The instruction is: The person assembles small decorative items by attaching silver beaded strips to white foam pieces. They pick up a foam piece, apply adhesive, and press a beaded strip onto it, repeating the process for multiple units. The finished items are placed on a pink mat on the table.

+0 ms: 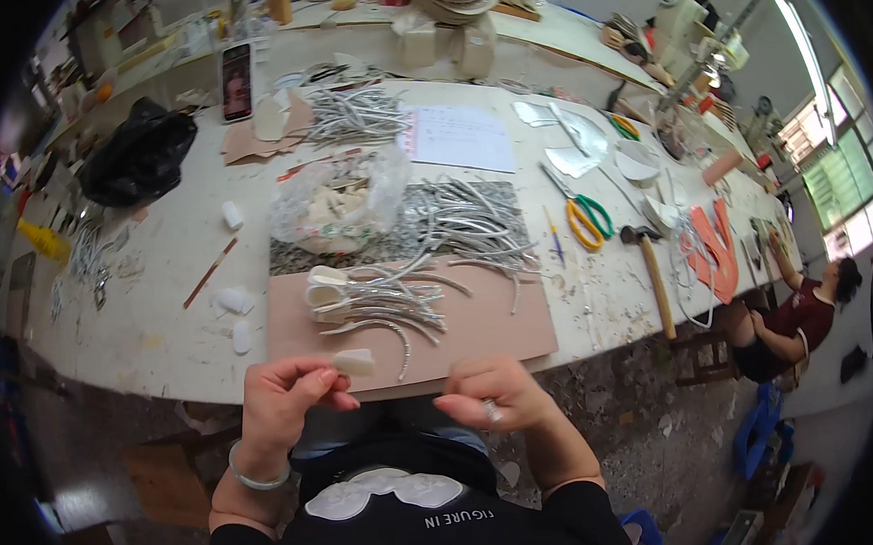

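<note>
Between the thumb and fingers of my left hand (290,395) is a small cream-coloured flat piece (355,362), held over the front edge of a pinkish-tan board (512,325). My right hand (497,392) is curled closed at the same edge, apart from the left; whatever its fingers hold, if anything, is hidden. Just beyond my hands, a bundle of silver cords (406,305) with cream tabs (327,292) at its left end lies on the board. One loose silver cord curves near the cream piece. Further back, more silver cords (473,221) are heaped on a speckled grey slab (296,257).
A clear plastic bag (342,200) of cream pieces stands behind the bundle. To the right lie scissors (585,221), a hammer (655,282) and orange-pink sheets (715,251). On the left are a black bag (140,152) and a propped phone (236,84). Another person (795,322) sits far right.
</note>
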Tool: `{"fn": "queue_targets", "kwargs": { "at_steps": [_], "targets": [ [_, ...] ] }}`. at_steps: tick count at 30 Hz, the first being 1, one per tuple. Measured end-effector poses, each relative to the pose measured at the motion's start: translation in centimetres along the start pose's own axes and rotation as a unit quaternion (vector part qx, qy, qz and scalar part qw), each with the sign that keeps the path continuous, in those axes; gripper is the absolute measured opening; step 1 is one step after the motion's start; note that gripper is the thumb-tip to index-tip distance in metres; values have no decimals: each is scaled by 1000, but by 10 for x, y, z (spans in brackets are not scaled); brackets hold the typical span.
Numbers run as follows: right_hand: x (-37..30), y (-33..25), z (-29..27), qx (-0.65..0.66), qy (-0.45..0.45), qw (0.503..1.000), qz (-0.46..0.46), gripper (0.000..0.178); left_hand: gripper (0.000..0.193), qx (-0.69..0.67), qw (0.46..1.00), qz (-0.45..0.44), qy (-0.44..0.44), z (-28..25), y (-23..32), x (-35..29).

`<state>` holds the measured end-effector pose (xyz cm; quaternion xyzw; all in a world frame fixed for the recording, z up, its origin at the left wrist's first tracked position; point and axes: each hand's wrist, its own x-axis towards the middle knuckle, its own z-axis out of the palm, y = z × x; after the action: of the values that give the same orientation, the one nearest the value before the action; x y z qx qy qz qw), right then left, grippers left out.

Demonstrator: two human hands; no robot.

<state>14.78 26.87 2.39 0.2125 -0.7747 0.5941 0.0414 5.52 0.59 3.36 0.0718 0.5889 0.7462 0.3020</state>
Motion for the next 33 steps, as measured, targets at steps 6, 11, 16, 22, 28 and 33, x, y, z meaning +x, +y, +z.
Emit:
{"fn": "queue_targets", "kwargs": {
  "at_steps": [6,11,16,22,28,33],
  "targets": [
    [16,-19,18,-179,89,978,-65,20,18,-57,988,-99,-106,22,-14,3],
    [20,-19,24,-100,107,987,-60,21,24,-11,994,80,-70,28,-18,0],
    [22,-14,32,-49,67,994,-70,29,33,108,960,234,-108,23,-21,-3],
    [21,-34,19,-150,110,980,76,55,24,136,974,173,-56,11,-9,-4],
    [27,-30,12,-165,66,981,73,45,18,-29,995,64,-70,10,-7,0],
    [35,-24,22,-92,73,993,30,26,24,-90,993,-18,-75,11,-1,-1]
  ]
}}
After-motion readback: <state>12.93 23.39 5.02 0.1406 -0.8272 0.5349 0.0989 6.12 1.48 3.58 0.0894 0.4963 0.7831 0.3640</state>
